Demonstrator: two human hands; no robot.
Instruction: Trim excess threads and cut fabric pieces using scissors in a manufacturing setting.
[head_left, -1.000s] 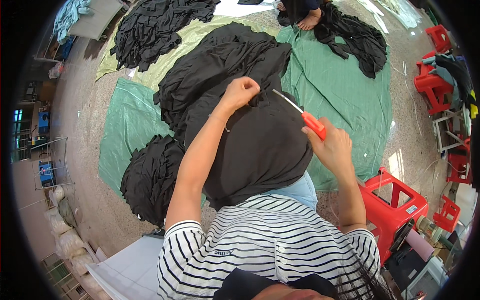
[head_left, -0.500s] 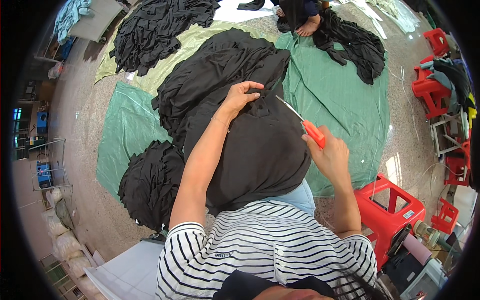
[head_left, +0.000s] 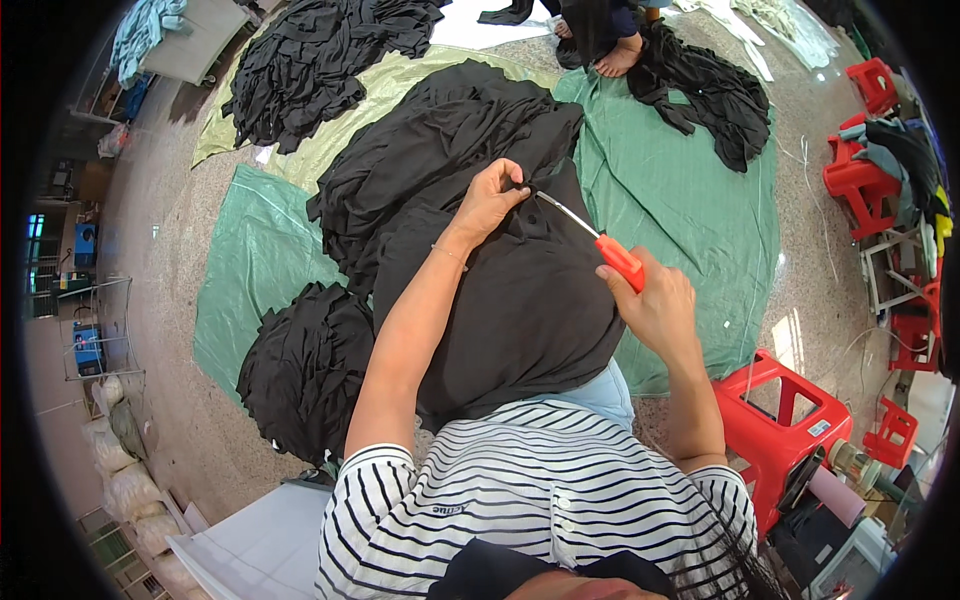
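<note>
Black cloth point(head_left: 520, 310) lies draped over my lap and runs forward into a large heap. My left hand point(head_left: 490, 205) pinches a small fold of the black cloth between thumb and fingertips. In my right hand point(head_left: 658, 305) is a tool with an orange-red handle point(head_left: 620, 260) and a thin metal shaft, shaped like a screwdriver or a seam ripper; its exact kind is too small to tell. The shaft's tip meets the fold right beside my left fingertips. Whether the tip has gone into the cloth cannot be made out.
Green sheeting point(head_left: 690, 250) covers the floor under the heaps. A round black cloth bundle point(head_left: 305, 370) sits at my left, and another black pile point(head_left: 320, 70) lies farther off. A red plastic stool point(head_left: 780, 410) stands close at my right. Ahead is another person's bare foot point(head_left: 620, 55).
The tool's tip has moved left and now reaches the cloth at my left fingertips; before, it was apart from them. My left fingers have closed more tightly on the fold.
</note>
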